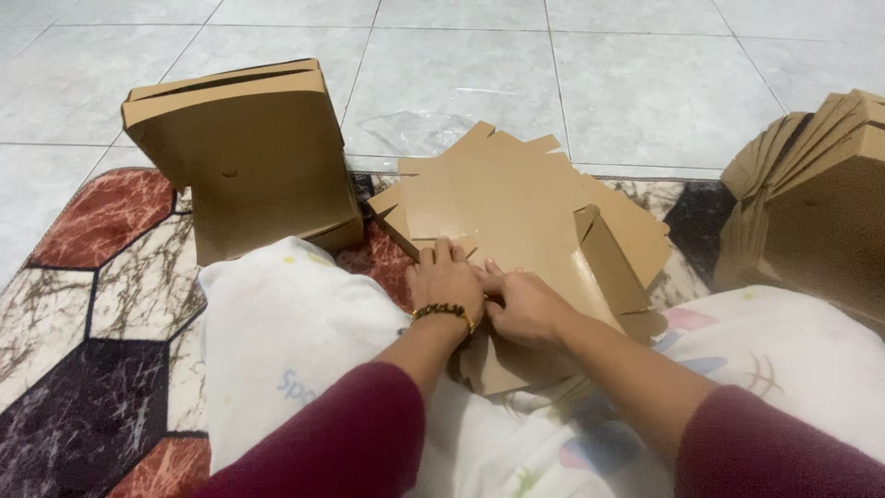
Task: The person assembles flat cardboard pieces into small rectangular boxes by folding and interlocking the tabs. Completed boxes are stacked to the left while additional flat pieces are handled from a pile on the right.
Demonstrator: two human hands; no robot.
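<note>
Landmark: flat cardboard blank [516,207], brown, matte, die-cut with notched tabs and angled flaps, lying partly on the person's lap and partly on the mat ahead of the knees. One triangular flap [604,263] on its right side stands folded up.

Left hand [445,277]: palm down, fingers flat and pressing on the near edge of the blank; not clenched, gripping nothing. A dark beaded bracelet with gold beads [444,312] sits on its wrist.

Right hand [524,304]: touching the left hand, fingers curled onto the same near edge of the blank; whether it pinches a flap cannot be told.

Left of the blank: a stack of folded brown cardboard boxes [244,152], leaning upright, smooth faces, open slot along the top; contents not visible.

Right of the blank: a second stack of folded boxes [816,198], fanned and tilted.

Behind the blank: a clear crinkled plastic sheet [419,129] on glossy grey floor tiles [645,74].

Under the blank: a mat [83,304] printed with marbled hexagons in red, black and white. White patterned fabric [286,341] covers the knees; sleeves are maroon.
</note>
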